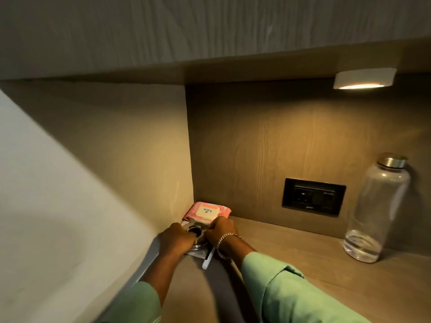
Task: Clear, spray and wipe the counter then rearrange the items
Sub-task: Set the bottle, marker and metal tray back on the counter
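Note:
In the counter's (291, 264) back left corner lies a pink wet-wipes pack (206, 210) with a cream lid. Just in front of it a round silvery metal object (196, 232) with a dark hole rests on a flat grey item. My left hand (175, 238) grips its left side and my right hand (220, 230), with a chain bracelet on the wrist, grips its right side. A thin white stick (208, 258) lies under my right wrist. What the metal object is, I cannot tell.
A clear bottle (377, 210) with a metal cap stands at the back right. A black socket plate (313, 197) sits in the wooden back wall. A lit lamp (363, 79) hangs under the overhead cabinet. A pale wall closes the left side.

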